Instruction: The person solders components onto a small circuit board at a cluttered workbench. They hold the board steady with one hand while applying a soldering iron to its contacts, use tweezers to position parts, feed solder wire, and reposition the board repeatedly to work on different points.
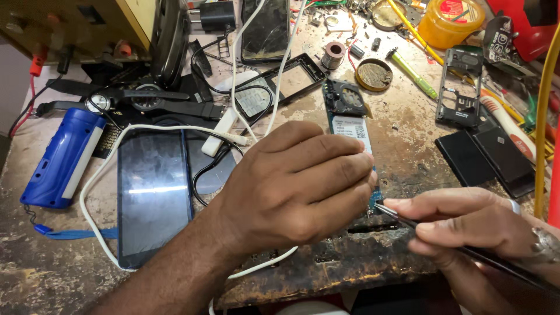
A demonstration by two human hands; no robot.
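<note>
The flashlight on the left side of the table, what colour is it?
The flashlight is bright blue with a white stripe, seen best in the head view.

Phone-repair workbench: dismantled phones (461, 87), solder spool (334, 53)

Circuit board (350, 125): lower part hidden under left hand (297, 186) | tool (466, 248): rear end cut off at right edge

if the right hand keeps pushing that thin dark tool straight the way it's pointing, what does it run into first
Most likely the opened phone circuit board under the left hand. The right hand aims the thin dark metal tool up-left, its tip at the board's lower edge beside the left fingertips. Depth is unclear.
</note>
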